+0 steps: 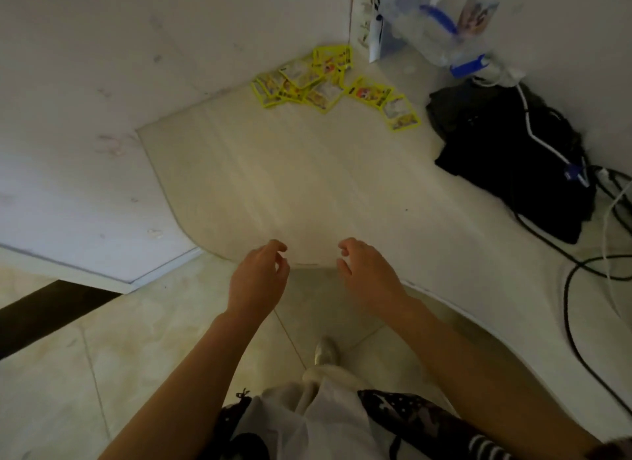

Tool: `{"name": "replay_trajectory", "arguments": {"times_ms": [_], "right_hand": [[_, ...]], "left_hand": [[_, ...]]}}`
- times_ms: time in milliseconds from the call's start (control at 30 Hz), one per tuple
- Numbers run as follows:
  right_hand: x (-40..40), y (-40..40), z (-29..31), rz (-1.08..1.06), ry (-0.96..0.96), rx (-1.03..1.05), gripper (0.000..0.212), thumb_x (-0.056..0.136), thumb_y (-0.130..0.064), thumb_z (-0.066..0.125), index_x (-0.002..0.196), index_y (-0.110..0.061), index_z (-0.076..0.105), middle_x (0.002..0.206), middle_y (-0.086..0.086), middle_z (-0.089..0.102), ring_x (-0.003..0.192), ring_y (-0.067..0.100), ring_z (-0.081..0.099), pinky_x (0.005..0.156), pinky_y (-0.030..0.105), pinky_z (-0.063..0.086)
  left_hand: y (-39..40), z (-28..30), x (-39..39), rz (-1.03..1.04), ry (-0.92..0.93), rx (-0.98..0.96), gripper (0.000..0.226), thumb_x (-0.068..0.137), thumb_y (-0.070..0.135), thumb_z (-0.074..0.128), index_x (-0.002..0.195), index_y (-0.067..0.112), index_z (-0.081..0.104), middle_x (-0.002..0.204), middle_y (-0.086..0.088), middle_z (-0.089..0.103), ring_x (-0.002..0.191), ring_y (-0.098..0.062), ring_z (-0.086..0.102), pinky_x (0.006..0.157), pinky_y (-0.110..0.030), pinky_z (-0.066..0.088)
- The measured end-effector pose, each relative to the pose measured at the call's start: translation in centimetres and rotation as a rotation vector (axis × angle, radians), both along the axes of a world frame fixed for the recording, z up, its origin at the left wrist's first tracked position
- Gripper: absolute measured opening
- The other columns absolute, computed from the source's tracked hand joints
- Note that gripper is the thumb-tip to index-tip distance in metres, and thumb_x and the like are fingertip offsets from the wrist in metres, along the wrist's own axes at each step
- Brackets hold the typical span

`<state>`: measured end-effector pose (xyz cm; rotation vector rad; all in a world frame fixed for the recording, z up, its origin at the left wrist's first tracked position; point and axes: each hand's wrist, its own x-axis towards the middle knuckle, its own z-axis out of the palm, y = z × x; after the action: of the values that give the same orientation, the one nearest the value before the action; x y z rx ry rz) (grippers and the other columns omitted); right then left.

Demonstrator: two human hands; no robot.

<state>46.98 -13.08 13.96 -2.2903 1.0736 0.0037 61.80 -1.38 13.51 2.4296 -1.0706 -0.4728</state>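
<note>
The tabletop (307, 186) is pale cream with a faint straight wood grain. The trading cards (328, 79) have bright yellow borders around orange and white pictures. The bag (506, 172) is black, as are the cables (569, 298). The floor tiles (136, 357) are mottled beige. The trousers (325, 422) are off-white, and the top (407, 410) is black with white dots.

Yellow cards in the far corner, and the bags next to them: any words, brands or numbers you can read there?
No text is legible in this view.
On the yellow cards: pictures and dark label strips, print too small and blurred to read.
On the clear plastic bag: blue markings and a picture, no readable words.
On the black bag: no lettering visible.
</note>
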Motion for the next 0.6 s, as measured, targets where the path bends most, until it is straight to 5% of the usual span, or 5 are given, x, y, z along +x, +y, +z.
{"name": "replay_trajectory", "arguments": {"times_ms": [600], "right_hand": [[11.5,-16.1,1.3,-0.096,0.015,-0.027,0.035,0.096,-0.025,0.045,0.129,-0.012,0.047,0.12,0.01,0.059,0.111,0.028,0.055,0.089,0.039,0.047]], "left_hand": [[-15.8,0.1,14.8,-0.113,-0.021,0.024,0.023,0.093,0.024,0.051,0.115,0.024,0.057,0.095,0.007,0.064,0.093,-0.017,0.059,0.074,-0.031,0.046]]}}
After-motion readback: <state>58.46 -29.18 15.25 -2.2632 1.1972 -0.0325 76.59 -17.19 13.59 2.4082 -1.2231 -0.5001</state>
